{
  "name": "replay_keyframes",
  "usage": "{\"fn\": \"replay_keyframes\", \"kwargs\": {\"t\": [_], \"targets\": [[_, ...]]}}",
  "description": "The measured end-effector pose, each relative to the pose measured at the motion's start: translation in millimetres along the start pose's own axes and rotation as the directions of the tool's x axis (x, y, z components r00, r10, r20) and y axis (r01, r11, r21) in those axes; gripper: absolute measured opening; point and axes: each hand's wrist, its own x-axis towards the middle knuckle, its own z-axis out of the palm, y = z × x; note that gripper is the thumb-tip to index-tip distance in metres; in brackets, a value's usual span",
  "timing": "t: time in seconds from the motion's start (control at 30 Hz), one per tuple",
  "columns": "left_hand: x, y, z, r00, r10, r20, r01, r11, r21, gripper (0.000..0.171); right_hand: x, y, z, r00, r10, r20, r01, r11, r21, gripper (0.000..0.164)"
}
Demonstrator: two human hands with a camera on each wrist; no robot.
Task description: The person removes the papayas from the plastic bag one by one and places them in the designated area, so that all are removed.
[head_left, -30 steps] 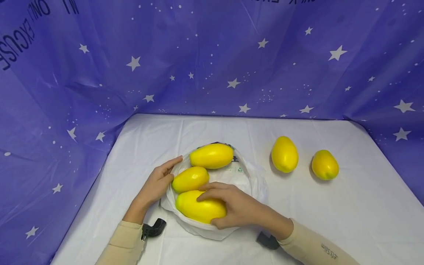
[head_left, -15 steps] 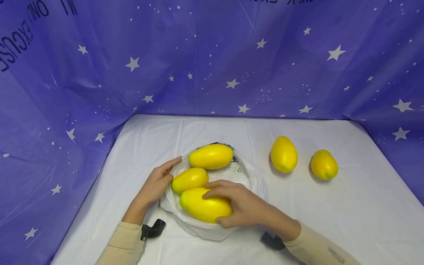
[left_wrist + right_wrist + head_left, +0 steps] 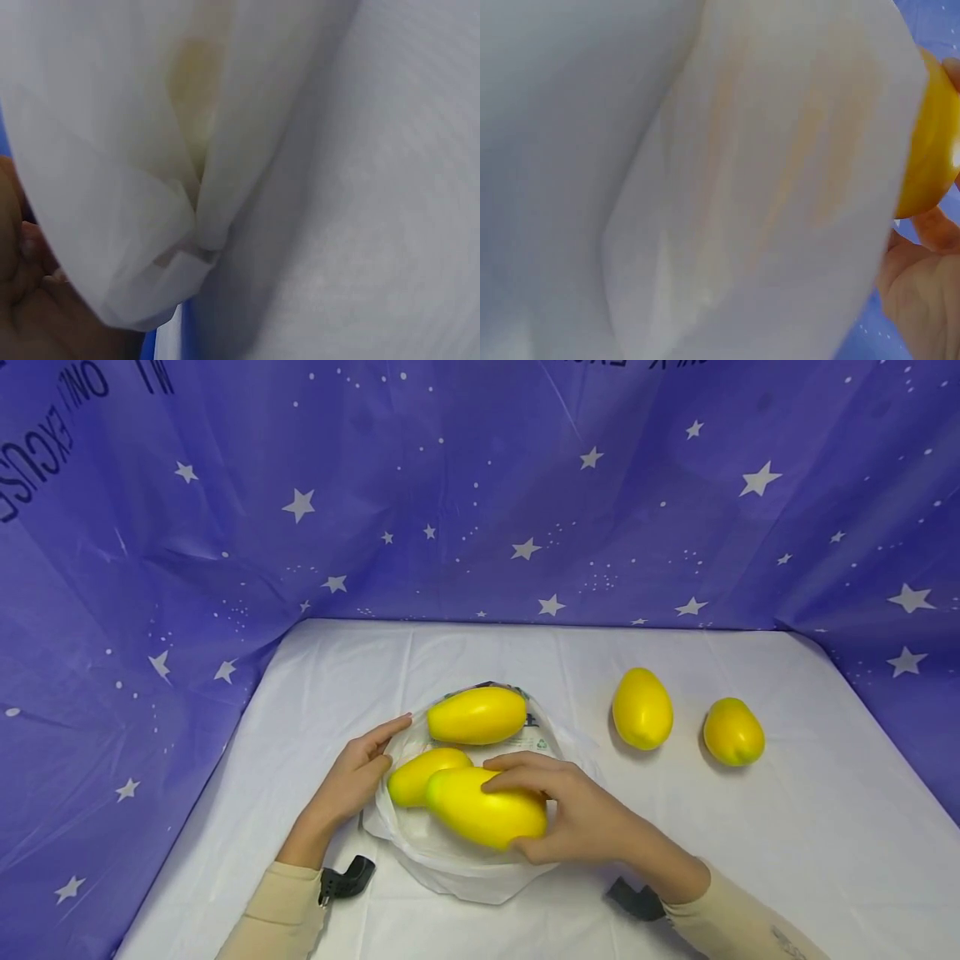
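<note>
In the head view, a white plastic bag [image 3: 480, 887] sits open at the lower middle of the frame on a white cloth [image 3: 840, 827]. The right hand [image 3: 581, 810] grips a large yellow fruit [image 3: 480, 810] over the bag's opening, thumb on the near side and fingers bent over the far side. This fruit slants, its greenish end toward the upper left, overlapping a smaller fruit [image 3: 412, 779] in the bag; whether the two touch cannot be told. Another long fruit [image 3: 477, 716] lies at the bag's far edge.

The left hand [image 3: 352, 781] holds the bag's left rim between thumb and fingers, some fingertips hidden by the plastic. From the left wrist, yellow shows faintly through the bag; from the right wrist, the gripped fruit appears at the right edge, partly behind the plastic.

Right of centre, an oval fruit [image 3: 642, 710] and a rounder fruit [image 3: 733, 732] lie on the cloth, near each other but apart. A blue-purple curtain [image 3: 450, 485] with white stars fills the upper frame.
</note>
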Motion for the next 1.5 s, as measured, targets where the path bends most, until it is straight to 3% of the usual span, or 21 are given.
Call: {"fn": "replay_keyframes", "kwargs": {"t": [0.2, 0.43, 0.7, 0.83, 1.07, 1.23, 1.37, 1.5], "targets": [[-0.4, 0.4, 0.0, 1.0, -0.014, 0.004, 0.014, 1.0, -0.01, 0.057, -4.0, -0.9, -13.8, 0.999, -0.004, -0.046, 0.004, 1.0, -0.005, 0.066], [-1.2, 2.1, -0.1, 1.0, -0.022, -0.002, 0.022, 1.0, 0.009, 0.057, -9.6, -2.3, -31.9, 0.992, 0.046, -0.117, -0.051, 0.998, -0.04, 0.068], [-0.7, 2.0, 1.0, 1.0, -0.023, -0.001, 0.023, 1.0, 0.014, 0.057, -13.0, -21.6, -60.7, 0.965, 0.108, -0.238, -0.119, 0.992, -0.03, 0.061], [-0.4, 1.6, 1.5, 1.0, -0.028, 0.001, 0.028, 0.999, 0.016, 0.056, -18.7, -15.2, -72.2, 0.948, 0.119, -0.294, -0.132, 0.991, -0.024, 0.062], [0.2, 0.7, 0.6, 1.0, -0.02, 0.006, 0.02, 1.0, -0.001, 0.057, -37.1, 20.5, -87.5, 0.907, 0.162, -0.388, -0.16, 0.986, 0.037, 0.068], [-0.5, 0.6, -0.1, 1.0, -0.013, 0.007, 0.013, 1.0, 0.001, 0.057, -49.4, 29.3, -101.5, 0.877, 0.157, -0.455, -0.16, 0.987, 0.032, 0.069], [-0.5, 0.8, -0.3, 1.0, -0.017, 0.012, 0.017, 1.0, -0.004, 0.057, -56.1, 25.1, -112.2, 0.832, 0.178, -0.525, -0.199, 0.98, 0.018, 0.067], [-0.2, 0.9, 0.2, 1.0, -0.024, 0.008, 0.024, 1.0, 0.001, 0.057, -64.2, 26.9, -122.1, 0.773, 0.221, -0.595, -0.281, 0.96, -0.01, 0.067]]}}
